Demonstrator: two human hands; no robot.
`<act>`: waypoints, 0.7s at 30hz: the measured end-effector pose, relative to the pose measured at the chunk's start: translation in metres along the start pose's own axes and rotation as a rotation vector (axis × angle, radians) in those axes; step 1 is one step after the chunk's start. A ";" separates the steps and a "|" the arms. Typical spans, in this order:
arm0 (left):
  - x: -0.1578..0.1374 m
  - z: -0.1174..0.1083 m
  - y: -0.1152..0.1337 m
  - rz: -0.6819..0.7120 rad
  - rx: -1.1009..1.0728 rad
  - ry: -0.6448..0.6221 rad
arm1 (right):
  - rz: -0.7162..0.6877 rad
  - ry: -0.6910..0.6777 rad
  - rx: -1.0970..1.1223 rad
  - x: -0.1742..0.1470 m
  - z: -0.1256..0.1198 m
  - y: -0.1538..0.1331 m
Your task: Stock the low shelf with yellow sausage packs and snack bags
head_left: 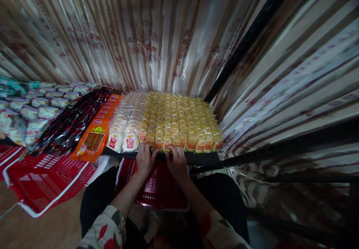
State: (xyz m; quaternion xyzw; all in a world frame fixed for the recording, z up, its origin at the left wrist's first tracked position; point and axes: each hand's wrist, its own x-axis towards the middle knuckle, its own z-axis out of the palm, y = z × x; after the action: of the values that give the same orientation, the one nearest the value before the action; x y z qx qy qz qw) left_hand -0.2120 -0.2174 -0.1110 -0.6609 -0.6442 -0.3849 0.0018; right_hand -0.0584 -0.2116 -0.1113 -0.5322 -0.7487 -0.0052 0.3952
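Note:
Rows of small yellow-wrapped snack packets (179,118) stand packed together on a dark shelf (203,159). Each front packet carries a red and orange label. My left hand (144,159) rests its fingertips against the front packets at the left of the yellow block, thumb spread to the right. Close beside it, my right hand (177,162) touches the front packets near the middle, its thumb pointing left. Both hands have thumb and fingers apart, and neither lifts a packet. Part of the fingertips is hard to make out in the dim light.
White round packets (131,138) adjoin the yellow ones on the left. Farther left lie an orange snack bag (95,133), dark shiny packs (73,122) and white packs (39,102). Red baskets (53,181) (153,193) sit below. A black post (246,43) and striped curtain (157,36) enclose the shelf.

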 end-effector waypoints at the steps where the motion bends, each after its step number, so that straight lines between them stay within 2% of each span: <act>1: 0.000 0.000 0.000 0.006 -0.004 -0.002 | -0.003 0.001 -0.007 0.000 0.000 0.000; 13: -0.005 -0.001 -0.005 0.045 -0.044 -0.014 | -0.043 0.037 -0.050 -0.003 0.005 0.002; 17: -0.008 -0.007 -0.009 0.146 -0.043 -0.007 | -0.048 0.054 -0.047 -0.003 0.006 0.001; 21: -0.011 -0.012 -0.014 0.308 0.009 0.007 | 0.006 0.026 0.027 -0.001 0.001 -0.003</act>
State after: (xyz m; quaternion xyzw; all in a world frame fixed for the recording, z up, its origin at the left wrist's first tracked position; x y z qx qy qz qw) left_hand -0.2291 -0.2303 -0.1148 -0.7506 -0.5368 -0.3796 0.0660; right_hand -0.0608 -0.2131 -0.1113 -0.5290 -0.7420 -0.0008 0.4118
